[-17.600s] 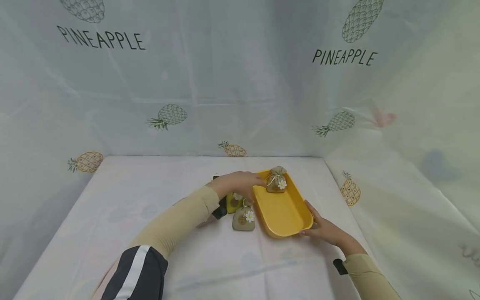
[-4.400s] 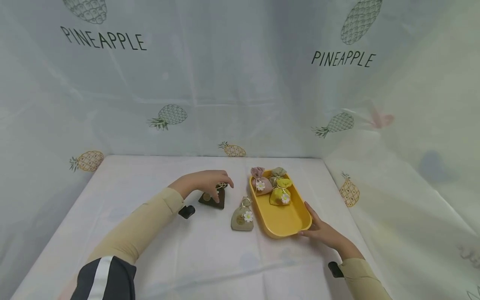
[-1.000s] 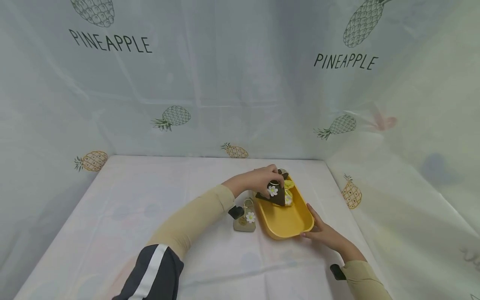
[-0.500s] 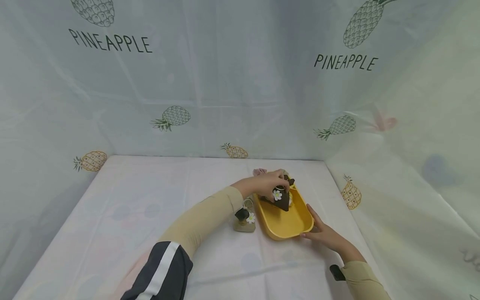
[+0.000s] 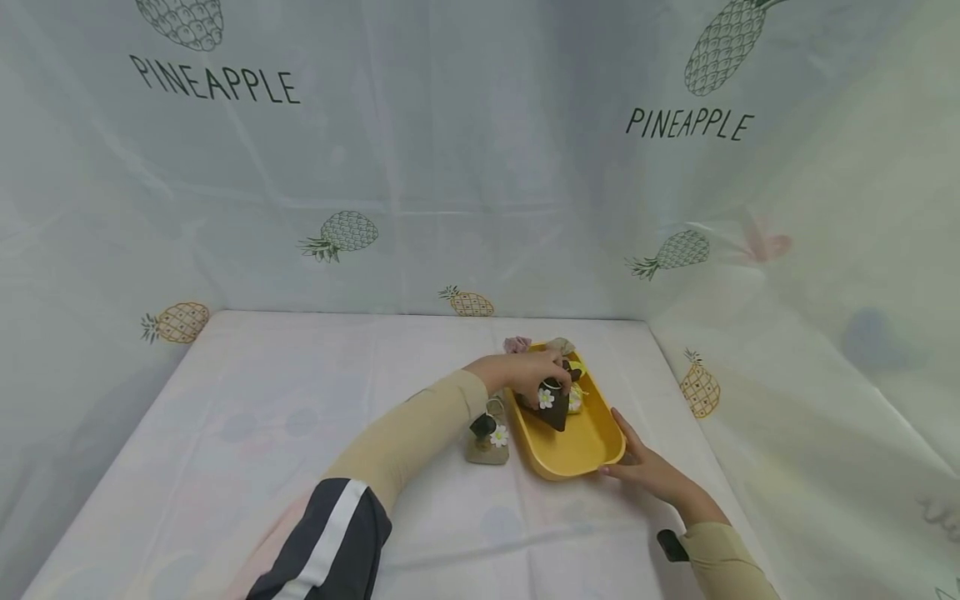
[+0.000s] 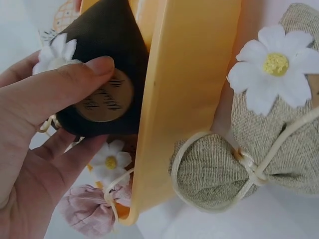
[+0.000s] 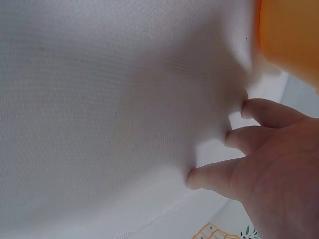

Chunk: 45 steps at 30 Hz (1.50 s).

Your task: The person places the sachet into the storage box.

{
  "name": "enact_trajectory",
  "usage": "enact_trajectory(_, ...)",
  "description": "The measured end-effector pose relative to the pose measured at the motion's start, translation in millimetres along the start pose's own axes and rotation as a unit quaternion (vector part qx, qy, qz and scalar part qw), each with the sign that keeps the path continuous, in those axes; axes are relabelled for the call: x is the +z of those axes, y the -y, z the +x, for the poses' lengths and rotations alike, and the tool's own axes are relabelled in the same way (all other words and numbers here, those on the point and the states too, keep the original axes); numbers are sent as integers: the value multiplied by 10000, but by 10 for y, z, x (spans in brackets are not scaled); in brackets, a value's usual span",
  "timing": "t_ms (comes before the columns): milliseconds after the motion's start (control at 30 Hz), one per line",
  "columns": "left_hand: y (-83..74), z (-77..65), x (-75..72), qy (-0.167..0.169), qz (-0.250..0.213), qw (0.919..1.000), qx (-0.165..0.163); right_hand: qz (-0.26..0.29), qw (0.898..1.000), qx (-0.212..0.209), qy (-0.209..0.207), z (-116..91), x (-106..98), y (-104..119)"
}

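Note:
My left hand [image 5: 525,372] grips a dark brown drawstring sachet [image 5: 553,414] with a white flower, low over the left part of the yellow tray [image 5: 573,454]. The left wrist view shows my thumb across the sachet's round label [image 6: 112,102]. Partly hidden behind that hand, a pink sachet [image 5: 517,344], a grey-green sachet [image 5: 561,345] and a yellow sachet [image 5: 576,367] lie in the tray's far end. My right hand [image 5: 651,468] spreads thumb and fingers about the tray's near right corner; in the right wrist view several fingertips [image 7: 197,178] rest on the cloth.
A beige sachet [image 5: 487,453] with a white flower lies on the white tablecloth [image 5: 450,533], just left of the tray and under my left wrist. A pineapple-print curtain [image 5: 480,167] stands behind the table and along its sides.
The left hand took the dark sachet from the cloth and brought it right, into the tray; lately it shifted slightly nearer and left. Pink and yellow sachets joined the tray earlier. The right hand stayed.

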<state>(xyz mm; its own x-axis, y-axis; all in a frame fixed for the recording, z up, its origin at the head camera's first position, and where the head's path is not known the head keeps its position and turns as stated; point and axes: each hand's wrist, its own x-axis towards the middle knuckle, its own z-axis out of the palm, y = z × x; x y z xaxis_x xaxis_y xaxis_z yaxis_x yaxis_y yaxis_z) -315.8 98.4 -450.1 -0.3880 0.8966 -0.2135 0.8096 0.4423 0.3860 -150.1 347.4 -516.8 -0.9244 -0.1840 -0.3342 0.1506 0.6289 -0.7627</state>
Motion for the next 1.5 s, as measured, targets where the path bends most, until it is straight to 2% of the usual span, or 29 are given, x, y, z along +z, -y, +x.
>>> enact_trajectory(433, 87, -87, -43, 554, 14, 9984, 94, -19, 10000, -61, -24, 14, 5, -25)
enact_trajectory(633, 74, -170, -117, 543, -40, 9982, 232, 0, 10000, -55, -3, 16, 12, -34)
enact_trajectory(867, 51, -255, -147, 540, 228, 9965, 592, 76, 9998, -159, -45, 4, 10, -38)
enact_trajectory(1167, 54, -366, -96, 397, 206, 9967, 680, 7, 9999, -115, -43, 12, 24, -35)
enact_trajectory(1500, 49, -605, -52, 338, -96, 9979, 542, 102, 9999, -97, -24, 12, 7, -27)
